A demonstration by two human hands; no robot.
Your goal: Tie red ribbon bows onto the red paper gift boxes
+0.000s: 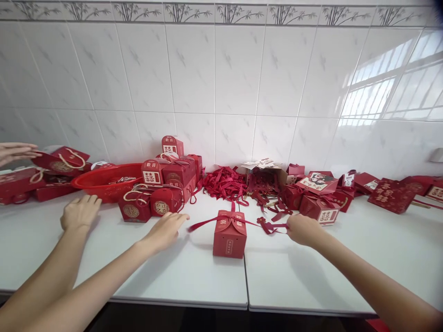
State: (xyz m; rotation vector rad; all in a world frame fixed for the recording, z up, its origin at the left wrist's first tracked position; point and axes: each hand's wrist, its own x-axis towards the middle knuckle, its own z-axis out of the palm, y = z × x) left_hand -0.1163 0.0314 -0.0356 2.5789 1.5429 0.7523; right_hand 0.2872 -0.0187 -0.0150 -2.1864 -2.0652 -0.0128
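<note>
A small red gift box (229, 235) with gold characters stands upright on the white table before me, its top flaps folded together. A dark red ribbon (204, 223) is threaded across its top; the left end sticks out loose. My left hand (165, 232) hovers left of the box, fingers stretched toward that loose end, with a gap between them. Closed in a fist, my right hand (304, 229) grips the ribbon's other side to the right of the box. A dark red cut-out tag (268, 226) hangs on the ribbon just beside this fist.
Finished-looking red boxes (166, 201) are stacked behind left, beside a red plastic basket (114, 177). A ribbon heap (224, 183) and an open carton (265, 177) of tags lie behind. More boxes (320, 207) stand right. Another person's hand (81, 213) rests left; a hand (17, 152) holds a box.
</note>
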